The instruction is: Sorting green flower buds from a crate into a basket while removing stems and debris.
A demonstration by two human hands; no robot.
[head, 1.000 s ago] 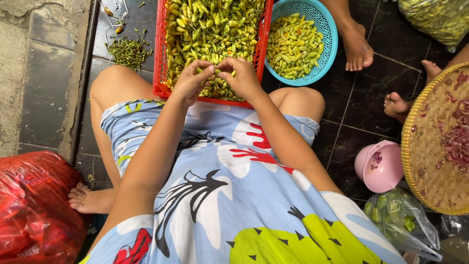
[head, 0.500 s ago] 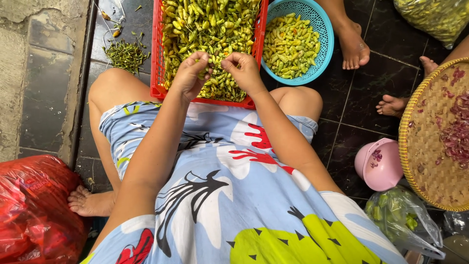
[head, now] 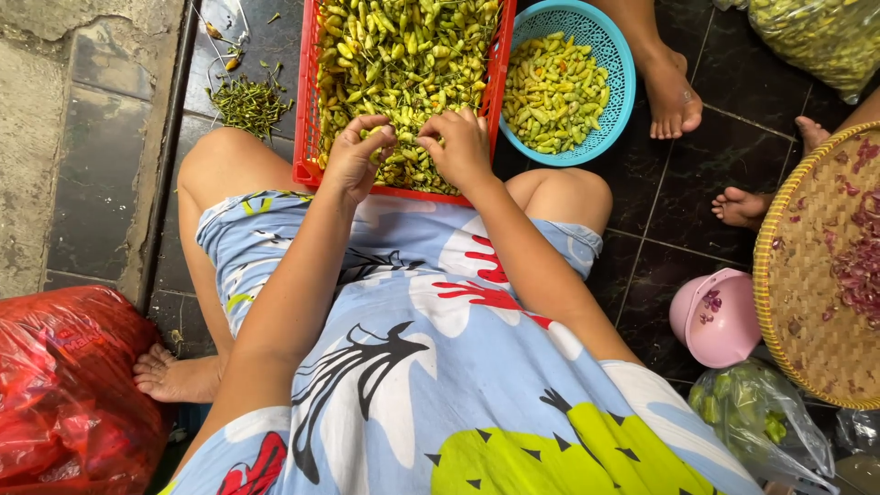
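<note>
Head view, container: red slotted plastic crate [head: 308, 137] heaped with small yellow-green chilli peppers [head: 403, 55], on the dark tiled floor at the knees.
Left hand [head: 353, 165]: fingers [head: 378, 137] curled almost closed, pinching one pepper at the heap's near edge.
Right hand [head: 458, 151]: fingertips bent down onto the same spot, touching the left hand's; whether they grip anything, cannot tell.
Handling note: likely best to pinch close to the stalk and keep the pod steady.
Adjacent: round turquoise plastic basket [head: 612, 55] of peppers, just right of the crate; loose green stalks pile [head: 247, 103] to its left.
</note>
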